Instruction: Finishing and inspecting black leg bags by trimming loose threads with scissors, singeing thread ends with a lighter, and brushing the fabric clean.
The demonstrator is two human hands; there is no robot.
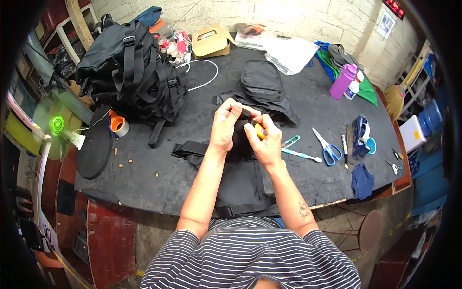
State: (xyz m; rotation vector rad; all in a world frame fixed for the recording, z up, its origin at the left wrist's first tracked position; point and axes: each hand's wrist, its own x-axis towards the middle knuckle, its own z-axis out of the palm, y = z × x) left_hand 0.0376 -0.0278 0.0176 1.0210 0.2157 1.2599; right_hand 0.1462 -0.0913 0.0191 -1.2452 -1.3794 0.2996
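My left hand (pixel 224 127) pinches a piece of black webbing or fabric (pixel 246 112) between thumb and fingers, in front of my chest. Close beside it, my right hand (pixel 267 143) is closed on a small yellow object (pixel 260 131); its kind is mostly hidden by the fingers. The right fingertips also meet the black piece. Below both hands lies a black bag (pixel 240 180) with straps, a buckle (pixel 225 211) at the table's near edge and another buckle (pixel 179 151) to the left. Just beyond the hands rests a black zippered pouch (pixel 262 77).
A large black backpack (pixel 130 72) stands far left, near an orange tape roll (pixel 115 123). Right of my hands lie a toothbrush (pixel 303 154), small green snips (pixel 291 141), blue-handled scissors (pixel 331 154) and a marker (pixel 344 145). A purple bottle (pixel 342 83) stands far right.
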